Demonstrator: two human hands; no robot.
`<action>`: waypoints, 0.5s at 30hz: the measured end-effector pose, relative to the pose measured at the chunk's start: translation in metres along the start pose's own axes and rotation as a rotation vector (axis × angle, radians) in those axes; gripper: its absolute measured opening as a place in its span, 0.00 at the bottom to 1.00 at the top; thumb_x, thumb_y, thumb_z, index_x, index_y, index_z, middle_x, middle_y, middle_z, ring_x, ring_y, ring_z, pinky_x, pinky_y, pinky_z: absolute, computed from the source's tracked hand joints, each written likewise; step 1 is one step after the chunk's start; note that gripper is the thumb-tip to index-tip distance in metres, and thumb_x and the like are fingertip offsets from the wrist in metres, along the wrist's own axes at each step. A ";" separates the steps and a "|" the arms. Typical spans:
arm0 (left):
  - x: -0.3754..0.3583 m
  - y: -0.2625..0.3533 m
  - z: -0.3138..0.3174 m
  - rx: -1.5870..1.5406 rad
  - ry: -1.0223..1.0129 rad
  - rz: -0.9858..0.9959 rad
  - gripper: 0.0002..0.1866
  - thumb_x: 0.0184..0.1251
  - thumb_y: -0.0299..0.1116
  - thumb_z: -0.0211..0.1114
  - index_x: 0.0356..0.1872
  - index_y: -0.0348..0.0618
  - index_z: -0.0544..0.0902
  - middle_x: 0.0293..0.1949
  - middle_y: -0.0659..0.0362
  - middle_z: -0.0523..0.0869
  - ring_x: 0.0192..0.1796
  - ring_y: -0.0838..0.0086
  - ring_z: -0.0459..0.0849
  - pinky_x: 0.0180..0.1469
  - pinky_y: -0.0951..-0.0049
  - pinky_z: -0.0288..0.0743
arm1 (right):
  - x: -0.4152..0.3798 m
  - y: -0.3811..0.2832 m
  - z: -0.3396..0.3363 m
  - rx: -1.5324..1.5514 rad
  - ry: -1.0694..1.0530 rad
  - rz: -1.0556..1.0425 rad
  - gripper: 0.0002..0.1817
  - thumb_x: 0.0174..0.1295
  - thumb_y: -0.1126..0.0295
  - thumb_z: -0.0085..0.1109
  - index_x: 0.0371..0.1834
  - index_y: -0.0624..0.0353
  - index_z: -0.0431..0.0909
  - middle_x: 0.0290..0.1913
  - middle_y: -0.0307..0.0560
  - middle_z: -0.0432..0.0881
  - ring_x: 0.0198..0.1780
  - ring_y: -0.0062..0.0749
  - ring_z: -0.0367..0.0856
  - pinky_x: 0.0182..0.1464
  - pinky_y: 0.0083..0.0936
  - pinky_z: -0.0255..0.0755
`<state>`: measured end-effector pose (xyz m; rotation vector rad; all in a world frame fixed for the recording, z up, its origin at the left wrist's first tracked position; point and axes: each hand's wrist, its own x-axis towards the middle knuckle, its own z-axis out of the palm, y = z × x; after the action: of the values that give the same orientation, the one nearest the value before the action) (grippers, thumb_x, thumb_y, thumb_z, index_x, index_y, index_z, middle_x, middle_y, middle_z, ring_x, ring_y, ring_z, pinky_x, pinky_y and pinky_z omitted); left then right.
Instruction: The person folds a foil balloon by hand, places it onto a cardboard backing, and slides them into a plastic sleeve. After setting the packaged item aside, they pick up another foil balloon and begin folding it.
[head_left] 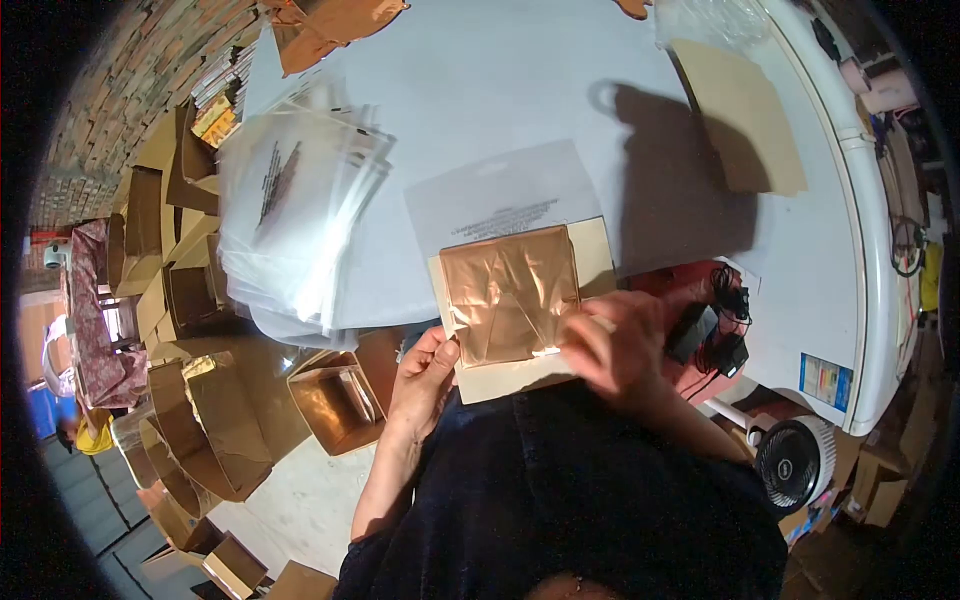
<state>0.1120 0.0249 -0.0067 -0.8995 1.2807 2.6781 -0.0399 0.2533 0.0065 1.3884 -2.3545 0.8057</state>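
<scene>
A shiny copper-coloured film packet [510, 295], folded to a square, lies on a beige card [515, 380] in front of my body. Beneath and beyond the card, a clear plastic bag [500, 185] with small dark print is spread on the table. My left hand [425, 375] pinches the card's lower left edge, thumb on top. Over the packet's lower right corner is my right hand [620, 345], its fingers curled and smeared by motion. Whether those fingers grip anything is hard to see.
A pile of clear plastic bags [300, 220] covers the left of the white table [470, 90]. Beige sheets [735, 120] lie at the right. Near my right arm are black chargers with cables [715, 340] and a fan [795, 462]. Open cardboard boxes [215, 425] stand left.
</scene>
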 end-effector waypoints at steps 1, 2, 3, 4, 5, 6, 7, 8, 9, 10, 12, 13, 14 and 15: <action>-0.001 -0.004 -0.009 0.005 -0.018 -0.004 0.13 0.82 0.38 0.63 0.57 0.41 0.81 0.42 0.67 0.86 0.41 0.86 0.83 0.44 0.82 0.76 | -0.004 0.007 -0.007 0.021 0.016 0.080 0.19 0.57 0.65 0.74 0.51 0.57 0.83 0.50 0.46 0.82 0.53 0.43 0.80 0.57 0.45 0.71; -0.001 -0.008 -0.019 0.010 -0.035 -0.008 0.13 0.82 0.37 0.63 0.58 0.40 0.80 0.43 0.66 0.86 0.43 0.84 0.84 0.47 0.81 0.78 | -0.008 0.015 -0.014 0.044 0.031 0.160 0.19 0.59 0.69 0.71 0.53 0.60 0.82 0.50 0.48 0.82 0.52 0.44 0.81 0.57 0.43 0.72; -0.001 -0.012 -0.028 0.015 -0.043 -0.021 0.14 0.82 0.37 0.63 0.60 0.40 0.79 0.44 0.66 0.87 0.44 0.84 0.85 0.47 0.81 0.78 | -0.013 0.021 -0.020 0.068 0.046 0.241 0.19 0.60 0.73 0.69 0.56 0.62 0.81 0.50 0.50 0.83 0.51 0.46 0.81 0.58 0.42 0.72; -0.001 -0.017 -0.036 0.021 -0.051 -0.035 0.15 0.82 0.36 0.62 0.62 0.40 0.79 0.45 0.65 0.87 0.44 0.83 0.85 0.48 0.80 0.79 | -0.020 0.025 -0.022 0.166 0.003 0.398 0.18 0.63 0.73 0.66 0.56 0.63 0.80 0.51 0.51 0.83 0.52 0.44 0.81 0.59 0.38 0.72; -0.001 -0.020 -0.041 0.027 -0.059 -0.051 0.16 0.82 0.35 0.62 0.64 0.40 0.78 0.47 0.65 0.87 0.45 0.83 0.85 0.48 0.80 0.79 | -0.029 0.027 -0.023 0.264 -0.041 0.556 0.17 0.67 0.73 0.64 0.57 0.64 0.80 0.51 0.52 0.83 0.53 0.42 0.81 0.60 0.35 0.71; -0.004 -0.013 -0.032 0.047 -0.027 -0.062 0.18 0.82 0.35 0.62 0.66 0.40 0.77 0.48 0.65 0.87 0.45 0.83 0.85 0.48 0.80 0.79 | -0.035 0.026 -0.023 0.360 -0.087 0.715 0.15 0.70 0.73 0.62 0.58 0.65 0.79 0.52 0.52 0.83 0.54 0.41 0.81 0.61 0.32 0.71; -0.008 0.000 -0.014 0.067 0.006 -0.073 0.19 0.83 0.35 0.61 0.68 0.40 0.76 0.49 0.65 0.87 0.45 0.83 0.85 0.48 0.80 0.79 | -0.030 0.021 -0.028 0.572 -0.155 0.878 0.16 0.75 0.70 0.56 0.61 0.66 0.78 0.55 0.55 0.84 0.57 0.37 0.82 0.62 0.31 0.73; -0.011 0.007 -0.004 0.088 0.037 -0.084 0.20 0.83 0.34 0.61 0.70 0.40 0.75 0.50 0.65 0.87 0.45 0.84 0.85 0.48 0.80 0.79 | -0.032 0.021 -0.025 0.705 -0.164 0.927 0.16 0.75 0.69 0.55 0.62 0.66 0.78 0.55 0.53 0.84 0.57 0.35 0.82 0.62 0.30 0.73; -0.011 0.006 -0.007 0.087 0.023 -0.098 0.21 0.83 0.34 0.61 0.71 0.40 0.74 0.51 0.65 0.87 0.46 0.84 0.85 0.48 0.80 0.80 | -0.034 0.022 -0.019 0.839 -0.171 0.973 0.17 0.76 0.69 0.54 0.62 0.65 0.78 0.55 0.52 0.85 0.57 0.32 0.81 0.61 0.29 0.73; -0.010 0.003 -0.013 0.085 0.010 -0.112 0.21 0.83 0.33 0.60 0.72 0.40 0.73 0.52 0.64 0.88 0.47 0.83 0.86 0.49 0.80 0.80 | -0.034 0.022 -0.015 0.975 -0.179 1.016 0.17 0.77 0.68 0.54 0.63 0.65 0.78 0.54 0.50 0.85 0.57 0.29 0.81 0.61 0.28 0.74; -0.012 0.003 -0.013 0.049 0.010 -0.120 0.21 0.84 0.32 0.59 0.72 0.40 0.74 0.53 0.64 0.88 0.48 0.84 0.86 0.49 0.80 0.80 | -0.032 0.017 -0.013 1.088 -0.168 1.069 0.16 0.78 0.69 0.53 0.62 0.64 0.79 0.54 0.42 0.84 0.55 0.23 0.80 0.59 0.25 0.73; -0.013 0.006 -0.007 0.015 0.022 -0.116 0.20 0.84 0.32 0.59 0.71 0.41 0.75 0.53 0.64 0.88 0.48 0.85 0.85 0.49 0.80 0.80 | -0.031 0.015 -0.012 1.145 -0.163 1.095 0.15 0.78 0.69 0.52 0.62 0.63 0.79 0.53 0.38 0.83 0.54 0.21 0.79 0.58 0.23 0.73; -0.014 0.008 -0.004 -0.020 0.033 -0.112 0.19 0.84 0.32 0.59 0.70 0.41 0.76 0.53 0.65 0.88 0.47 0.85 0.85 0.49 0.81 0.80 | -0.039 0.019 -0.008 1.104 -0.201 1.084 0.13 0.78 0.68 0.53 0.58 0.63 0.79 0.49 0.38 0.82 0.50 0.21 0.77 0.55 0.24 0.72; -0.016 0.007 -0.009 0.003 0.013 -0.123 0.17 0.84 0.32 0.59 0.68 0.41 0.77 0.51 0.65 0.88 0.46 0.86 0.85 0.48 0.81 0.79 | -0.053 0.026 -0.001 1.062 -0.237 1.072 0.12 0.78 0.66 0.53 0.53 0.63 0.79 0.45 0.38 0.81 0.46 0.21 0.75 0.51 0.24 0.71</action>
<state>0.1273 0.0174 0.0018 -0.9628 1.1903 2.5802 -0.0365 0.3011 -0.0276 0.2113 -2.9050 2.5291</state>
